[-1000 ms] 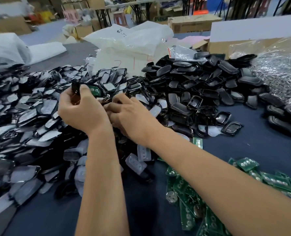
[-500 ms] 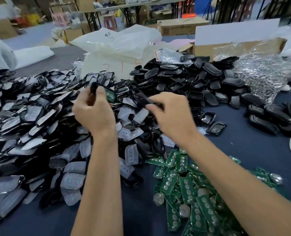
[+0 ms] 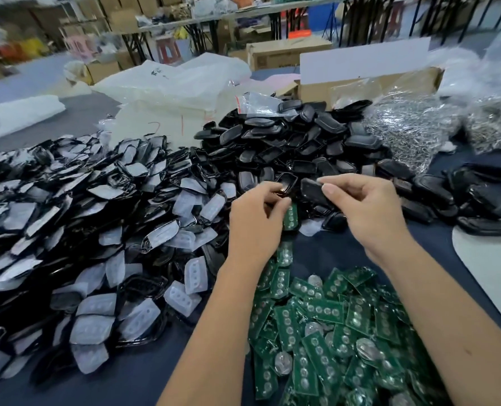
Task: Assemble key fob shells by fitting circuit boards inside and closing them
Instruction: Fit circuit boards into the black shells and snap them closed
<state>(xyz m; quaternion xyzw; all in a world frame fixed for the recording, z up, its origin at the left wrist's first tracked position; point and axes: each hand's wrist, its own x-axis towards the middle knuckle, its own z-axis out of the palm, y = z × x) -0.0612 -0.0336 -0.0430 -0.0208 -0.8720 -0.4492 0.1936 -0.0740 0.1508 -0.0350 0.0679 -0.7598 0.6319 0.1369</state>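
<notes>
Two hands work above the blue table (image 3: 325,253), just in front of the black shell pile (image 3: 296,142). My left hand (image 3: 255,221) has its fingers curled around a shell half (image 3: 286,183) with a green board (image 3: 290,215) seated in it, the board's lower end showing past my thumb. My right hand (image 3: 369,212) pinches a black cover (image 3: 313,191) between thumb and forefinger, tilted, just beside the left hand's piece; I cannot tell whether the two parts touch. Loose green boards (image 3: 325,323) with round cells lie heaped near my forearms. To my left spreads a pile of black frames with clear button pads (image 3: 102,230). A bag of metal rings (image 3: 410,127) lies behind the shells, beside a cardboard box (image 3: 369,83).
</notes>
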